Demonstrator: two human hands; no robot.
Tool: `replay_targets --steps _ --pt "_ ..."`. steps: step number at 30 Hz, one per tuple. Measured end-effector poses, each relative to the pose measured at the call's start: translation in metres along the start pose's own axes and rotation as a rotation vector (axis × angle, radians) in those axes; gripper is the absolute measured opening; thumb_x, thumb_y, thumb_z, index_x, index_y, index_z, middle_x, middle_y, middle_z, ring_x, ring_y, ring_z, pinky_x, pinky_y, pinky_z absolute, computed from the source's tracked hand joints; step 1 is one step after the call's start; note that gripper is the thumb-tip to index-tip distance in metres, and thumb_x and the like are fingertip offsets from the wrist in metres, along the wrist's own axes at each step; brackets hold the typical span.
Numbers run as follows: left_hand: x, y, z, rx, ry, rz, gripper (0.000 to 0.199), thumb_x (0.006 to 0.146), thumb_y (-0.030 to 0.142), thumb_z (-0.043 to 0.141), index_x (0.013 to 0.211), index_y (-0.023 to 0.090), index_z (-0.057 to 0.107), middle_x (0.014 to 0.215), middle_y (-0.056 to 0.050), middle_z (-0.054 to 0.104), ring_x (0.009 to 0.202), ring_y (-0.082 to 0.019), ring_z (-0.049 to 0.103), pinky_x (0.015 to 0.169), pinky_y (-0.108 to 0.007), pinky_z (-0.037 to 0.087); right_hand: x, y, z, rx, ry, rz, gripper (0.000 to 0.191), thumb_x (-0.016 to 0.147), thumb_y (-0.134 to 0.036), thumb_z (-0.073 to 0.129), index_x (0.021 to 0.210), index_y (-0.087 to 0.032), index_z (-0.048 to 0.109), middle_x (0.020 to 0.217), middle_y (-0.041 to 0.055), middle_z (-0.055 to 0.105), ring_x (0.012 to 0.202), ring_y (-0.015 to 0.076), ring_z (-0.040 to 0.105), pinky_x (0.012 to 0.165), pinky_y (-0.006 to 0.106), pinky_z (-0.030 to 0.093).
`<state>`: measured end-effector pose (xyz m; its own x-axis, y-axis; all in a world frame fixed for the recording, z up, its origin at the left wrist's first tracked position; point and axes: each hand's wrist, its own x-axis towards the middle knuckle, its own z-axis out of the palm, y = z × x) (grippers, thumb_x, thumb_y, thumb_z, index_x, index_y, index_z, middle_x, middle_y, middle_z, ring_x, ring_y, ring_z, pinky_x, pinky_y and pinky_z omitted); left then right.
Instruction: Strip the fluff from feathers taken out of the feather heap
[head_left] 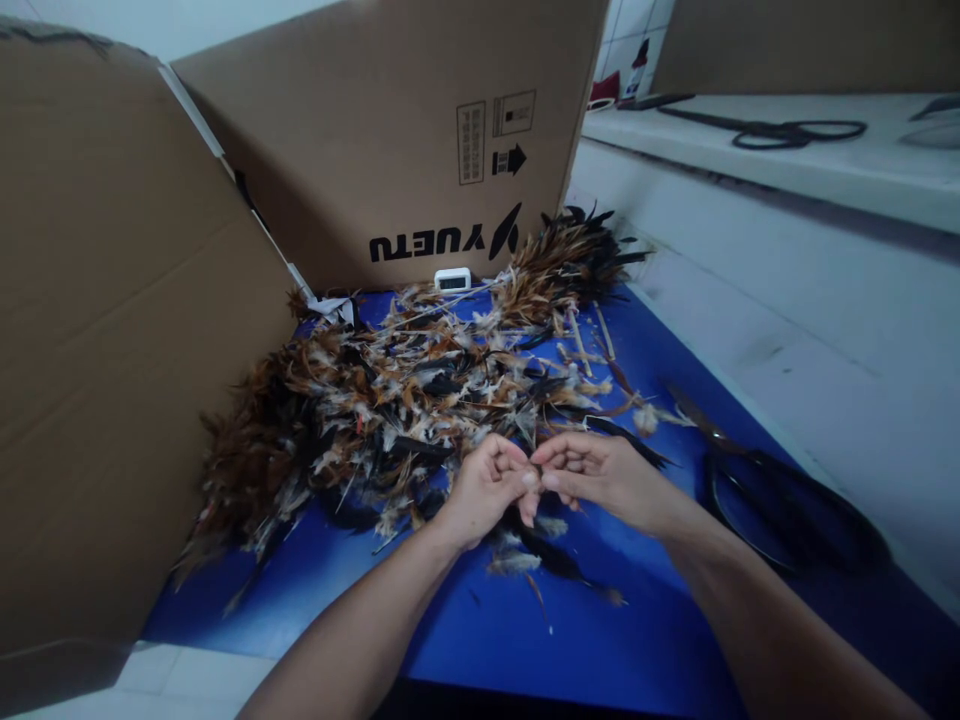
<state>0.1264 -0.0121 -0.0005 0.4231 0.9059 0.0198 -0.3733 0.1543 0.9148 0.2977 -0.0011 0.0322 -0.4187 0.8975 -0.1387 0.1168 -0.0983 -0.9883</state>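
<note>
Head view: one wide heap of loose brown, black and pale feathers (420, 390), spread over one glossy blue tabletop (615, 640).
Left hand (487, 490): at the near edge of the heap, thumb and forefinger closed on one small dark piece (538, 470), too small to identify.
Right hand (607, 480): just beside the left, thumb and forefinger closed on the same piece.
Feather bundle: one thick brown-and-black bundle (570, 260), at the heap's far right.
Display: one small white rectangular device with a dark screen (452, 281), at the heap's far edge.
Scissors: two pairs; one large black-handled pair (780, 495) on the blue top, right of the heap, and one dark metal pair (787, 132) on the pale ledge (915, 180), beyond the heap to the right.
Cardboard: two tall brown panels, one plain (135, 300) left of the heap, one printed YUETU upside down (360, 130) behind it.
</note>
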Motion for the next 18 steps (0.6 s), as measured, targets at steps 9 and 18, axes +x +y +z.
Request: replay_targets --steps 9,18 --pt "-0.0017 0.0055 0.0024 -0.032 0.002 -0.073 0.04 0.068 0.03 0.072 0.085 0.018 0.038 0.051 0.006 0.059 0.037 -0.009 0.053 0.037 -0.019 0.047 -0.0001 0.0024 -0.0014 -0.088 -0.048 -0.021 0.026 0.07 -0.04 0.068 0.08 -0.016 0.07 0.062 0.0011 0.06 0.052 0.0099 0.049 0.046 0.022 0.039" --pt "-0.0015 0.006 0.0026 -0.06 0.039 -0.128 0.043 0.064 0.028 0.076 0.084 0.016 0.04 0.054 0.004 0.06 0.04 -0.01 0.056 0.039 -0.02 0.05 -0.0012 -0.0052 0.0043 -0.097 -0.084 -0.018 0.028 0.075 -0.043 0.061 0.074 -0.015 0.058 0.06 -0.0009 0.056 0.048 0.0082 0.046 0.046 0.022 0.035"
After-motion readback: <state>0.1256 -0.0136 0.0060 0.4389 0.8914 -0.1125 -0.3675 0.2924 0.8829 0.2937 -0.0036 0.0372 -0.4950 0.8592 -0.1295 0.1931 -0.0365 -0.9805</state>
